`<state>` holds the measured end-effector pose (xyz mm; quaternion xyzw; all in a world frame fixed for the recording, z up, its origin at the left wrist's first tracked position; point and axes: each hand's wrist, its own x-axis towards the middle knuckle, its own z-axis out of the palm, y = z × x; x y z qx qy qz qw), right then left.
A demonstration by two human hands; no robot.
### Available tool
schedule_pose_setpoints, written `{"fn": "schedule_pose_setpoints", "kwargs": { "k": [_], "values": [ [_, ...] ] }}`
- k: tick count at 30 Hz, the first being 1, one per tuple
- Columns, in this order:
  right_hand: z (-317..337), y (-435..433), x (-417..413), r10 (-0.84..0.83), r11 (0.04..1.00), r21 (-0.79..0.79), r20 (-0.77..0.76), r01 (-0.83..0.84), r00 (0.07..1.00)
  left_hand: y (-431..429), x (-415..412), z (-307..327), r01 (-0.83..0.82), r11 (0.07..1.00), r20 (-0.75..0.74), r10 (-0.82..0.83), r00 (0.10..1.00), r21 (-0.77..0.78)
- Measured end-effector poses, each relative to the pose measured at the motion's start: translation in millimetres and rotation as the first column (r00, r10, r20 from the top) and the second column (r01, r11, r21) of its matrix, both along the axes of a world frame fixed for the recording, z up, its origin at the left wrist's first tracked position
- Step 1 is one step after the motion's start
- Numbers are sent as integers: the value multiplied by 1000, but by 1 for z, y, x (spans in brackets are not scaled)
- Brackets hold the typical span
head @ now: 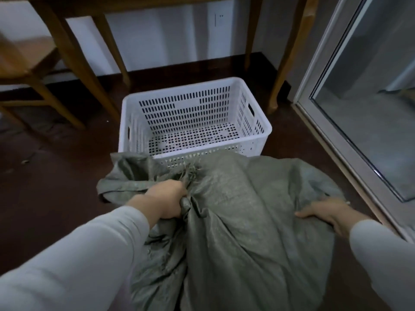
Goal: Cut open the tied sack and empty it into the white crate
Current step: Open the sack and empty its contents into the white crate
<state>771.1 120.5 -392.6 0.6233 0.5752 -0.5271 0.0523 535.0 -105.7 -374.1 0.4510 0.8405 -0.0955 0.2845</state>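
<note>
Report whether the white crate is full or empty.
Empty: the crate shows its perforated floor bare, with nothing lying in it. The sack lies in front of it, outside.
</note>
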Motion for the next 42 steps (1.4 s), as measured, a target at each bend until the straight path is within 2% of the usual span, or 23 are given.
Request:
{"fn": "schedule_pose_setpoints", "kwargs": {
  "k": [5,12,16,21,26,29,35,39,42],
  "values": [
    [71,-24,8,-159,986,-71,-86,153,984,-20,2,75,-74,994,40,71,997,76],
    [215,-26,-23,-212,972,62,-176,226,961,-32,-32,210,-98,975,-35,107,994,201],
    [306,-30,-48,-233,955,122,-254,270,939,-49,-55,275,-104,955,-18,114,993,276],
    [401,-10,-89,-238,887,297,-366,355,900,-52,-76,354,-75,914,-42,100,994,399],
    [490,18,-128,-230,816,366,-504,447,832,-19,-105,421,-21,871,-81,69,994,491],
    [525,53,-148,-199,758,437,-552,484,810,15,-124,455,15,862,-124,55,991,506],
    [594,113,-189,-135,747,436,-640,502,757,82,-159,506,6,845,-197,118,973,534],
    [624,140,-218,-92,748,440,-672,496,735,117,-188,516,-13,840,-199,143,970,542],
    [621,159,-240,-83,758,432,-679,488,729,136,-207,504,-12,843,-198,140,970,537]
  ]
}}
